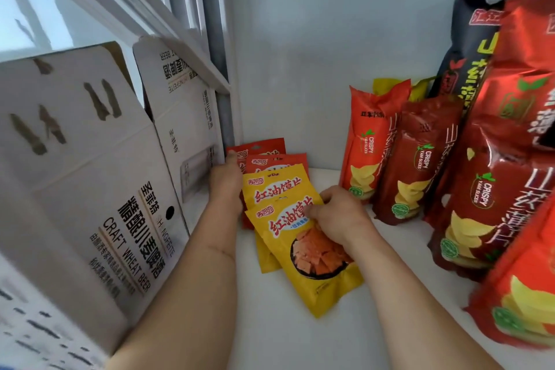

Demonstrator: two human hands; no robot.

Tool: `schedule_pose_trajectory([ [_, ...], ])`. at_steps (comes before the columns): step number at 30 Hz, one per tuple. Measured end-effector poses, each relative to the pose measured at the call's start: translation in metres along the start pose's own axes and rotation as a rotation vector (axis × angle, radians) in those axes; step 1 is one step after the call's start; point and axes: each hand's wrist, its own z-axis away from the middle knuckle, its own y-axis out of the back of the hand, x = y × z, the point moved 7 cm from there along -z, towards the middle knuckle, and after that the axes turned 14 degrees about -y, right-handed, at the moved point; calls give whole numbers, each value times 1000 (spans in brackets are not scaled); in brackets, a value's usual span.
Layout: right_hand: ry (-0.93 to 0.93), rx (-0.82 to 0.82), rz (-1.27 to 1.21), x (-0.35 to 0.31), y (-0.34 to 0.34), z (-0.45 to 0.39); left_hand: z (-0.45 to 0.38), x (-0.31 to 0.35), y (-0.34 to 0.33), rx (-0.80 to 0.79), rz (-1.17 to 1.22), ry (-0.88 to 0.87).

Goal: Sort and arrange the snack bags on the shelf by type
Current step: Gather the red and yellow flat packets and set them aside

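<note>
A row of small flat snack packets lies overlapped on the white shelf (345,339). The front yellow packet (312,261) is pinched at its upper right edge by my right hand (339,213). A second yellow packet (274,186) sits behind it, then two red packets (277,161) against the back wall. My left hand (226,180) grips the left side of that stack, thumb up on the rearmost red packet. Tall red yam-crisp bags (417,165) stand in a row on the right, with a black bag (468,48) behind them.
Cardboard beer boxes (99,177) lean on the left, close to my left arm. A white frame and window (168,9) rise behind them. Bare shelf lies between the packets and the crisp bags. A large red crisp bag (522,303) crowds the near right.
</note>
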Motion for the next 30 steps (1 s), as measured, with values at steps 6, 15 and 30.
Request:
schedule_pose_trajectory([
  [6,-46,-66,-170,6,6,0,-7,-4,-2,-14,54,1],
  [15,-64,-58,-113,34,22,0,9,11,-19,-200,-116,-158],
  [30,-9,-72,-98,35,28,-5,55,-8,-23,-414,92,157],
])
